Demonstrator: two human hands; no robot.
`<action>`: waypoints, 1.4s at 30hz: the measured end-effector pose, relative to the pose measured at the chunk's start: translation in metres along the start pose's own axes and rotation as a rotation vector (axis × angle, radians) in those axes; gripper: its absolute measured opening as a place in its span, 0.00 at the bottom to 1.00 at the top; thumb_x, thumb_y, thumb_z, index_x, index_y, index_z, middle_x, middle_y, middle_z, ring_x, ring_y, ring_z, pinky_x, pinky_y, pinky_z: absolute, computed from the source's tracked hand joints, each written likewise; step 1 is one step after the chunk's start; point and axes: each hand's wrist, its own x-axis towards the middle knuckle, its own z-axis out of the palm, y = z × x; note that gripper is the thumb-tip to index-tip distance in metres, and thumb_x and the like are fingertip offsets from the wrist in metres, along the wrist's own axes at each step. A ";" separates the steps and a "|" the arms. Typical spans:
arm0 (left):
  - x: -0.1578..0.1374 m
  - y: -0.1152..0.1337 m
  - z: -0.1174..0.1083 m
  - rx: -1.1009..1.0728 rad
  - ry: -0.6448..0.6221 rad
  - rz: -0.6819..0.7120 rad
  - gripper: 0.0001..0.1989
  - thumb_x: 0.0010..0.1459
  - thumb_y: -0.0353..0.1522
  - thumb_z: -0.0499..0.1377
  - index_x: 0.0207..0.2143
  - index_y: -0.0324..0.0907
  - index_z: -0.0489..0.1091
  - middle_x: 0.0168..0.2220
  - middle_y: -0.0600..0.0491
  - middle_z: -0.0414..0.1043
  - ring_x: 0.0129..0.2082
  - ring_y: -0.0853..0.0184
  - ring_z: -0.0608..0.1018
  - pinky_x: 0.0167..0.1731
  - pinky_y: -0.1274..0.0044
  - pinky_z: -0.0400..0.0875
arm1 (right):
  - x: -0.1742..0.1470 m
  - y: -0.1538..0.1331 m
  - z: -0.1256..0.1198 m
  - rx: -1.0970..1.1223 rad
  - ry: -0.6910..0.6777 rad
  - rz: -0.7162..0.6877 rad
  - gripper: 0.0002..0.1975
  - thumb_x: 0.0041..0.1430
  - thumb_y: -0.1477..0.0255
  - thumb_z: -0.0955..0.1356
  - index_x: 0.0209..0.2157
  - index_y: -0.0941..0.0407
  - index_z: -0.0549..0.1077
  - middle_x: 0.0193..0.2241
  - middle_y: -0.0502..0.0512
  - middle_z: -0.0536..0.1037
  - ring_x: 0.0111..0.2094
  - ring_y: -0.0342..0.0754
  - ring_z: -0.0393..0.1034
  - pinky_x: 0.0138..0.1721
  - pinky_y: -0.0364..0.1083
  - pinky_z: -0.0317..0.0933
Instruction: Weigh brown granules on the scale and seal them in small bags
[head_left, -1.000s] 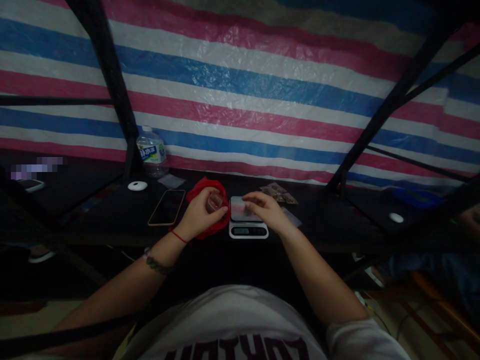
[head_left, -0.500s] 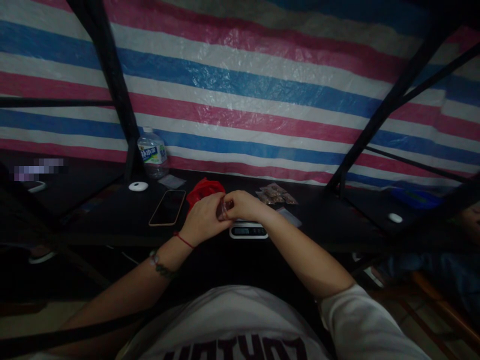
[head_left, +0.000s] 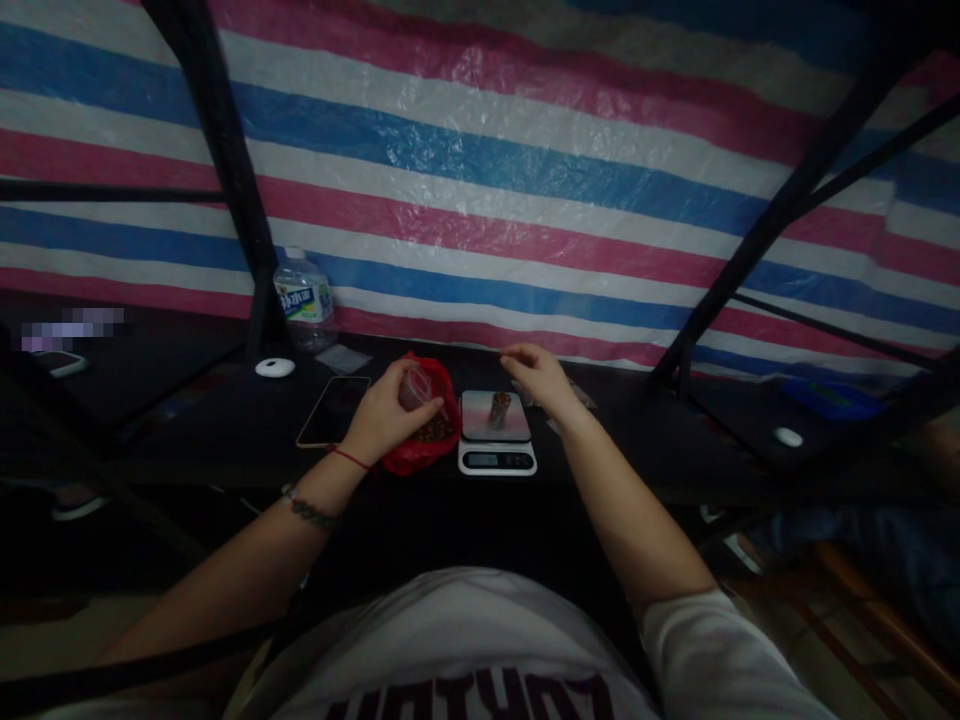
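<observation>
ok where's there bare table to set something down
Widest: the black table between the right forearm and the far-right white disc. Smaller: in front of the left white disc, left of the phone. Crowded: the middle, where red bag and scale sit close, left hand at the bag.

We have the scale [head_left: 497, 460] on the desk [head_left: 637, 440] before us, a small container [head_left: 500, 408] on its pan; bag [head_left: 411, 460] just left, cup [head_left: 414, 385] in our left hand [head_left: 384, 415] at its mouth; phone [head_left: 330, 412] left of bag; bottle [head_left: 304, 308] behind phone; hanging sheet [head_left: 480, 235] behind all; packets [head_left: 585, 397] behind our right hand [head_left: 541, 380].
</observation>
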 end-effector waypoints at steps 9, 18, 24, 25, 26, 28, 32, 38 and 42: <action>0.007 -0.021 0.000 0.022 0.044 -0.116 0.31 0.48 0.50 0.60 0.51 0.42 0.64 0.46 0.48 0.73 0.42 0.59 0.76 0.45 0.71 0.69 | -0.030 0.076 0.004 0.003 -0.008 0.172 0.26 0.49 0.61 0.71 0.50 0.55 0.70 0.48 0.61 0.74 0.50 0.53 0.69 0.52 0.54 0.62; 0.007 -0.026 0.002 0.003 0.048 -0.159 0.28 0.49 0.49 0.59 0.47 0.43 0.65 0.41 0.50 0.74 0.38 0.61 0.77 0.41 0.73 0.70 | -0.033 0.083 0.017 -0.261 -0.132 0.141 0.19 0.45 0.67 0.73 0.41 0.58 0.75 0.40 0.58 0.78 0.41 0.52 0.73 0.45 0.50 0.64; 0.007 -0.025 0.001 -0.019 0.046 -0.178 0.27 0.49 0.49 0.59 0.47 0.43 0.65 0.39 0.51 0.74 0.36 0.62 0.77 0.39 0.73 0.70 | -0.028 0.071 0.011 -0.158 -0.106 0.128 0.16 0.46 0.67 0.73 0.38 0.57 0.75 0.37 0.55 0.79 0.39 0.49 0.73 0.44 0.48 0.64; 0.008 -0.024 0.001 -0.021 0.048 -0.183 0.27 0.49 0.49 0.59 0.47 0.43 0.65 0.39 0.51 0.75 0.36 0.62 0.77 0.39 0.73 0.70 | -0.027 0.067 0.008 -0.149 -0.090 0.125 0.17 0.46 0.66 0.73 0.39 0.57 0.75 0.38 0.56 0.79 0.39 0.49 0.73 0.44 0.48 0.64; 0.007 -0.024 0.000 -0.023 0.049 -0.186 0.27 0.49 0.49 0.59 0.46 0.43 0.65 0.39 0.52 0.75 0.35 0.62 0.77 0.39 0.73 0.70 | -0.025 0.063 0.005 -0.146 -0.075 0.122 0.18 0.45 0.66 0.73 0.40 0.56 0.75 0.38 0.56 0.79 0.40 0.50 0.73 0.45 0.49 0.64; 0.008 -0.023 0.000 -0.023 0.050 -0.190 0.27 0.48 0.49 0.59 0.46 0.43 0.66 0.39 0.52 0.75 0.36 0.62 0.77 0.39 0.74 0.70 | -0.021 0.055 -0.002 -0.144 -0.046 0.112 0.20 0.45 0.65 0.73 0.41 0.56 0.75 0.39 0.56 0.79 0.41 0.51 0.73 0.45 0.50 0.64; 0.008 -0.024 0.001 -0.011 0.046 -0.197 0.27 0.48 0.49 0.59 0.46 0.43 0.66 0.39 0.51 0.74 0.36 0.62 0.77 0.40 0.73 0.70 | -0.016 0.047 -0.012 -0.132 -0.008 0.098 0.21 0.44 0.64 0.73 0.42 0.56 0.75 0.39 0.56 0.79 0.40 0.51 0.73 0.45 0.50 0.65; 0.008 -0.027 0.002 -0.017 0.042 -0.188 0.26 0.48 0.49 0.59 0.46 0.43 0.66 0.38 0.51 0.74 0.35 0.62 0.77 0.38 0.73 0.71 | -0.018 0.052 -0.020 -0.157 0.030 0.119 0.23 0.44 0.63 0.73 0.43 0.56 0.75 0.39 0.56 0.79 0.40 0.52 0.73 0.44 0.51 0.66; 0.007 -0.027 0.004 -0.018 0.038 -0.192 0.27 0.48 0.49 0.59 0.46 0.43 0.65 0.38 0.51 0.75 0.35 0.62 0.77 0.38 0.73 0.71 | -0.023 0.061 -0.023 -0.086 0.041 0.113 0.24 0.44 0.63 0.73 0.44 0.56 0.74 0.40 0.56 0.79 0.41 0.52 0.73 0.46 0.52 0.66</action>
